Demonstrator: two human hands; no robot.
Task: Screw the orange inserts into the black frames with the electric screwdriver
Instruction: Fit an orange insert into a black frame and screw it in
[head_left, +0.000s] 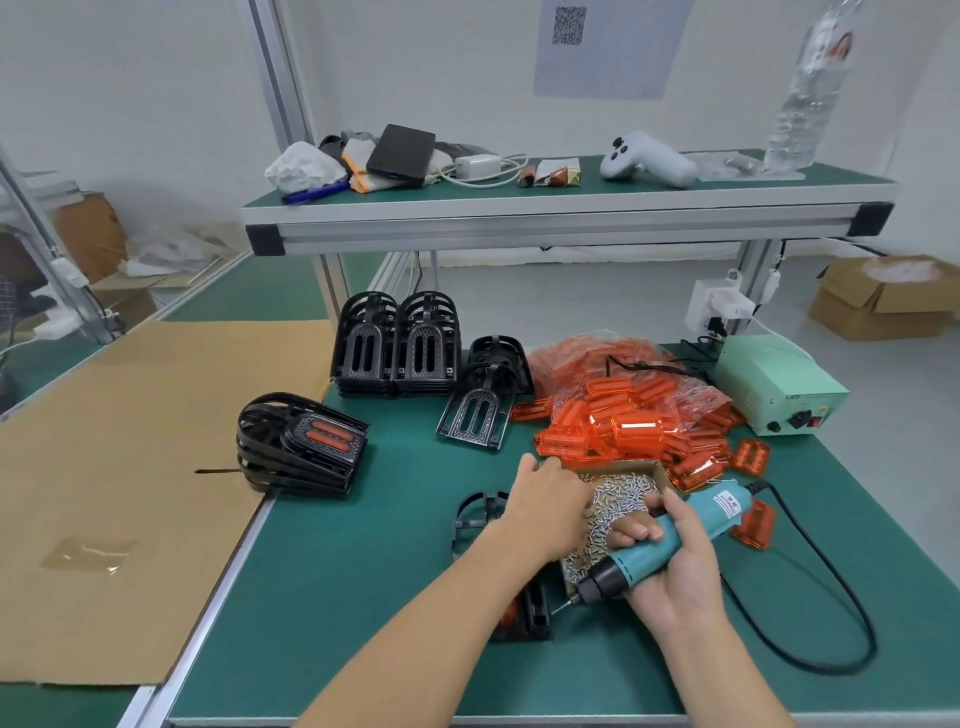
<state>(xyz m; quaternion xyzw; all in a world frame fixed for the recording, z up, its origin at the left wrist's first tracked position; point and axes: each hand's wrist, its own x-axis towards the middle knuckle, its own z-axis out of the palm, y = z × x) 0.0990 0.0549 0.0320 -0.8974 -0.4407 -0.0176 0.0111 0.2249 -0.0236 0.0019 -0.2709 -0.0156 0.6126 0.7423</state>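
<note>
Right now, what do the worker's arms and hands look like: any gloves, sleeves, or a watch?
Both forearms are bare as far as the view shows, with no sleeves visible. The left hand and right hand wear no gloves, and no rings, watch or wristband show.

front-left of surface (332, 597): open green mat | back edge: black frame stacks (397, 345) | right side: orange insert pile (623, 415), screw box (618, 499), power box (774, 384) | front-right: looping black cord (810, 613)
</note>
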